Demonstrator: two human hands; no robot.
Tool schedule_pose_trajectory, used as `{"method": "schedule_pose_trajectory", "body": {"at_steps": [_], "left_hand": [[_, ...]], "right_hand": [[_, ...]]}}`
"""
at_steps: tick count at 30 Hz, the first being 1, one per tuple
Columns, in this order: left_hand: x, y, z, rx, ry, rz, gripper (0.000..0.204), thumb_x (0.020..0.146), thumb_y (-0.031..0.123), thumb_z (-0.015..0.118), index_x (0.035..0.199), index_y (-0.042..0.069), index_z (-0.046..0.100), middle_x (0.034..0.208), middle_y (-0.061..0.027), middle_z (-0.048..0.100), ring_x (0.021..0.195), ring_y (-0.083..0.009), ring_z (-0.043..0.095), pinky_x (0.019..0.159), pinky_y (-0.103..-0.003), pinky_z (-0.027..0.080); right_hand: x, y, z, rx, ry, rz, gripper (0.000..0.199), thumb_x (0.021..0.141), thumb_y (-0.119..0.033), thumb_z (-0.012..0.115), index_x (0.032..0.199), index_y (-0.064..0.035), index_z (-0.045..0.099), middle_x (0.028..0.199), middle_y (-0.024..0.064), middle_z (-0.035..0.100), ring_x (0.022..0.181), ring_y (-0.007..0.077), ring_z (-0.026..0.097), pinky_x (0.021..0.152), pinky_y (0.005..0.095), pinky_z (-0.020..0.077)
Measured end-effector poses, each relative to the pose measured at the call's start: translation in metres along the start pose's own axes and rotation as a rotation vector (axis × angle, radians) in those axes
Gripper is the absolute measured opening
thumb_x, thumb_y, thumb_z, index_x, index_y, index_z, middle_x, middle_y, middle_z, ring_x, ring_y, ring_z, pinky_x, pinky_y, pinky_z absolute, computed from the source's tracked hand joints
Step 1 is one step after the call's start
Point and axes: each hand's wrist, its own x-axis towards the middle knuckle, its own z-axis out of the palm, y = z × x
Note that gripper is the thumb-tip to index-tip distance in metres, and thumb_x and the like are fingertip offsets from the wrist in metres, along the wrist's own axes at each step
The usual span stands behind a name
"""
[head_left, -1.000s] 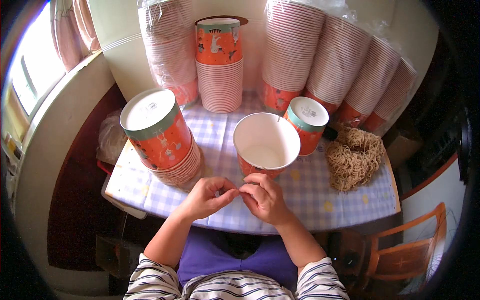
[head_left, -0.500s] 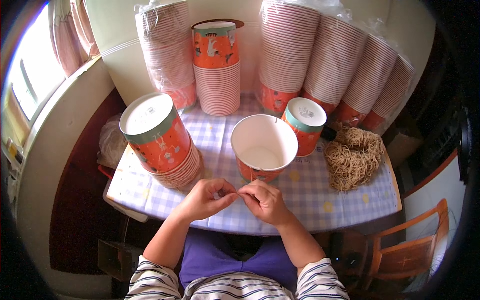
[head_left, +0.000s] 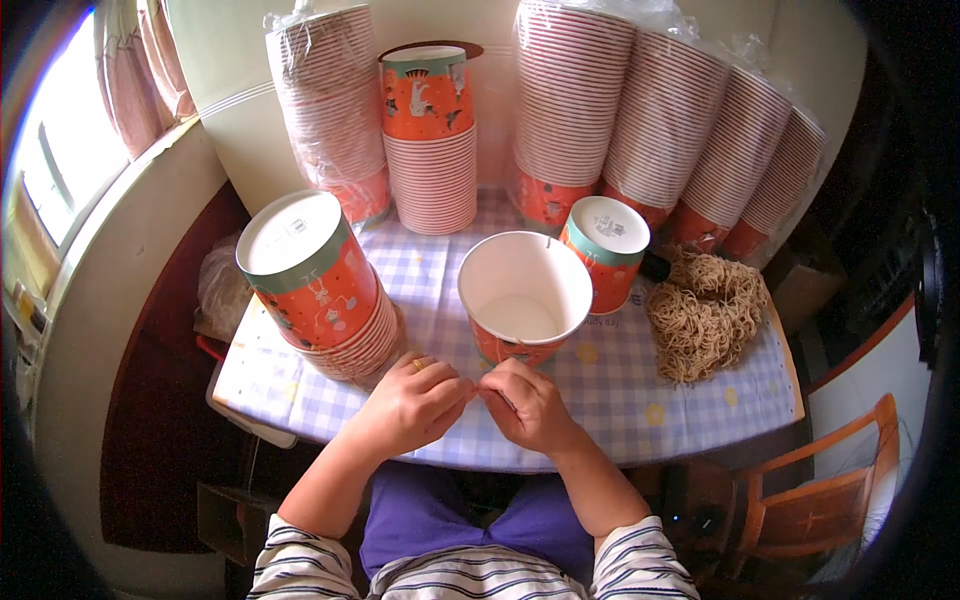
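Just in front of the table's middle, my left hand [head_left: 415, 405] and my right hand [head_left: 530, 408] meet with fingertips pinched together. Between them they grip what looks like a thin tan string [head_left: 517, 346], mostly hidden by the fingers. Part of it shows against the front of a large paper bucket [head_left: 478, 290], white inside and orange outside, standing mouth up beyond my right hand. Another short bit of string lies on its far rim. Left of it stands a stack of upside-down orange buckets [head_left: 325, 290], close to my left hand.
A tangled heap of beige strings [head_left: 705, 320] lies at the right, beside a smaller upside-down orange tub [head_left: 605, 255]. Tall plastic-wrapped bucket stacks [head_left: 570, 100] and an unwrapped stack [head_left: 432, 180] line the back. A wooden chair [head_left: 820, 500] is at lower right.
My left hand has rolled over so its back and a ring now show, its fingers curled further. My right hand stays nearly in place. The view has shifted slightly.
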Motion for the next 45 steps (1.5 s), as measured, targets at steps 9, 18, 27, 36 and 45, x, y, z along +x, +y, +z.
{"method": "schedule_pose_trajectory", "body": {"at_steps": [9,18,27,36,45], "left_hand": [[0.009,0.001,-0.005,0.12,0.114,0.211,0.026,0.066,0.004,0.069,0.091,0.005,0.062,0.084,-0.0049,0.056,0.072,-0.0195,0.056,0.067,-0.033,0.045],[0.024,-0.002,0.014,-0.401,0.376,-0.177,0.02,0.074,-0.004,0.065,0.094,0.001,0.063,0.091,-0.0109,0.06,0.076,-0.0184,0.058,0.063,-0.027,0.047],[0.018,0.0,0.043,-0.524,0.456,-0.209,0.018,0.078,0.002,0.067,0.096,0.001,0.065,0.095,-0.0108,0.061,0.078,-0.0155,0.059,0.064,-0.025,0.049],[0.012,0.005,0.043,-0.618,0.52,-0.302,0.019,0.08,-0.002,0.065,0.098,0.001,0.066,0.094,-0.0112,0.059,0.086,-0.016,0.057,0.072,-0.024,0.046],[0.016,0.004,0.037,-0.524,0.554,-0.244,0.021,0.076,-0.006,0.064,0.095,0.003,0.067,0.091,-0.0102,0.06,0.075,-0.0133,0.058,0.064,-0.023,0.047]], "right_hand": [[0.006,-0.01,-0.012,0.315,-0.055,0.226,0.006,0.085,-0.005,0.06,0.087,-0.0033,0.055,0.074,0.0045,0.052,0.064,0.0128,0.05,0.058,0.0246,0.0407],[0.014,-0.006,-0.011,0.525,0.113,0.365,0.002,0.088,-0.005,0.056,0.087,-0.0038,0.056,0.089,-0.0016,0.05,0.068,0.0025,0.043,0.058,0.0182,0.0352],[0.015,-0.011,-0.007,0.358,0.236,0.401,0.003,0.085,-0.004,0.06,0.087,-0.0016,0.061,0.089,0.0001,0.054,0.069,0.0037,0.047,0.061,0.0173,0.0389],[0.018,-0.016,-0.003,0.127,0.271,0.299,0.005,0.081,-0.003,0.065,0.086,-0.0013,0.063,0.085,0.005,0.059,0.072,0.0119,0.057,0.061,0.0222,0.0458],[0.02,-0.023,-0.001,0.05,0.257,0.258,0.007,0.079,0.0,0.065,0.086,-0.0011,0.063,0.085,0.0073,0.06,0.075,0.0148,0.059,0.062,0.0246,0.0473]]}}
